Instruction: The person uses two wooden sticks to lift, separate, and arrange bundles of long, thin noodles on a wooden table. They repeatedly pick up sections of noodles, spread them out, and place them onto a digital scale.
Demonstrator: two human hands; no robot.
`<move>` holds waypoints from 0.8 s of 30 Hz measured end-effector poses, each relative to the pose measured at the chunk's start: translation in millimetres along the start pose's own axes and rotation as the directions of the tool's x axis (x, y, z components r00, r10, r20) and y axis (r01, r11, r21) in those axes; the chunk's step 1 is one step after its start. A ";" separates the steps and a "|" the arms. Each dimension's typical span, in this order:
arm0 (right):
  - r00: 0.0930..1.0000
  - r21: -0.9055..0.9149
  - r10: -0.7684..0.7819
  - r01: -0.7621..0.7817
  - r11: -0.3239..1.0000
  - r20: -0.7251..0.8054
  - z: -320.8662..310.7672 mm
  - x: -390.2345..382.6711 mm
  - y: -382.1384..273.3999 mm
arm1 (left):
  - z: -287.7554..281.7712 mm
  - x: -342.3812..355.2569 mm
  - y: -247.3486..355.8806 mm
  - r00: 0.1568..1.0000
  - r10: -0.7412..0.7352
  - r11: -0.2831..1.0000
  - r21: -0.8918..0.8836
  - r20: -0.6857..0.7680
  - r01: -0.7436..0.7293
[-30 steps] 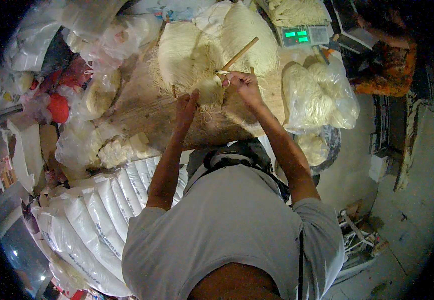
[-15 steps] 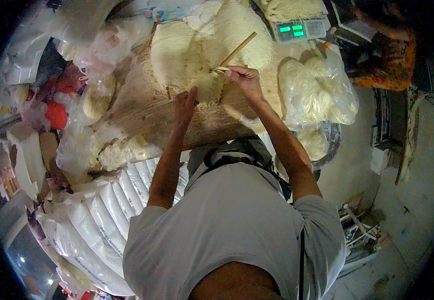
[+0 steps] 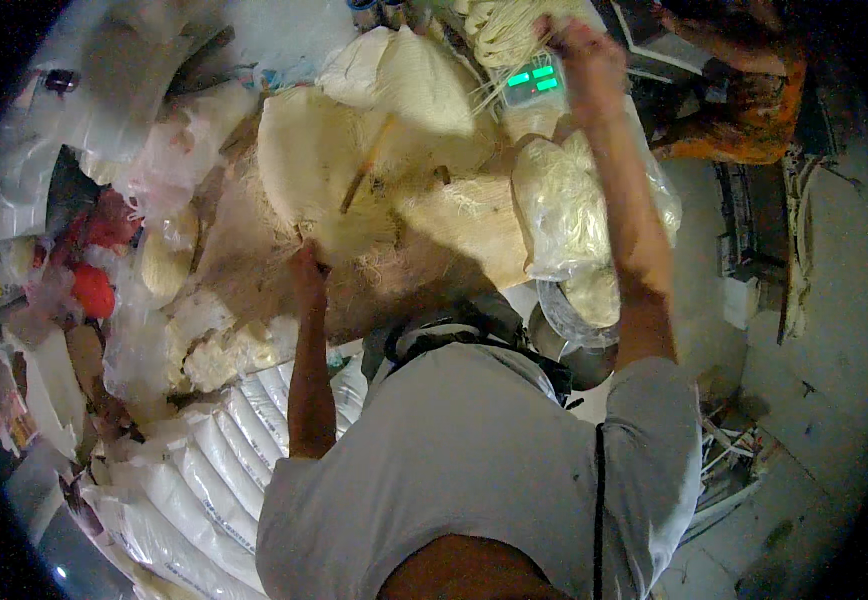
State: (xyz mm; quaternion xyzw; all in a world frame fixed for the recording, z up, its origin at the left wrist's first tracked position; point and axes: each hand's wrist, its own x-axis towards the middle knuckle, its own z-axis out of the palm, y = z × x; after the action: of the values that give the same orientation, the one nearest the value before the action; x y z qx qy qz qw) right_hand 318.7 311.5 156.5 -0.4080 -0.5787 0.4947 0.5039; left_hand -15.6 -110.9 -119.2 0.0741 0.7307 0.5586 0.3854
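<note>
My left hand (image 3: pixel 311 262), fingers curled, is at the front of pale noodle strands (image 3: pixel 364 250) beside a noodle mound (image 3: pixel 304 150); what it grips is hidden. A thin wooden stick (image 3: pixel 364 170) lies aslant on the noodles. My right hand (image 3: pixel 579 50), smeared by motion, reaches to a bundle of noodles (image 3: pixel 489 25) on the scale (image 3: pixel 531 85) with green displays at the back right.
The wooden table (image 3: pixel 214 270) also bears plastic bags (image 3: pixel 194 140), a bagged noodle pile (image 3: pixel 554 210) and a white mound (image 3: pixel 399 70). White sacks (image 3: pixel 184 480) lie below left. A co-worker in orange (image 3: pixel 769 125) is at the upper right.
My right hand has left the small bundle and stick and moved up and right to the scale. My left hand appears lower and further left. The view has shifted.
</note>
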 end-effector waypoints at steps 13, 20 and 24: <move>0.852 -0.651 -0.516 0.440 0.619 0.086 -60.2 198.9 47.6 | -4.8 -30.7 9.5 0.999 -0.016 0.997 -0.080 -0.042 0.013; 0.802 -0.832 -0.417 0.529 0.166 0.427 38.6 57.2 188.9 | 12.7 -45.8 35.9 0.987 0.063 0.992 0.121 -0.148 -0.045; 0.911 -0.733 -0.338 0.395 0.554 0.235 53.2 -28.2 200.1 | 22.0 -47.0 63.1 0.998 0.067 0.965 0.251 0.022 -0.070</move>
State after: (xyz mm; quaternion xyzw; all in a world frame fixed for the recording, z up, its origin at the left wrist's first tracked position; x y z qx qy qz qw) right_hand 265.4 311.0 -45.6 -0.4362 -0.8210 0.0992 0.3548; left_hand 10.8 -96.5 -43.2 0.1511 0.7901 0.4739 0.3581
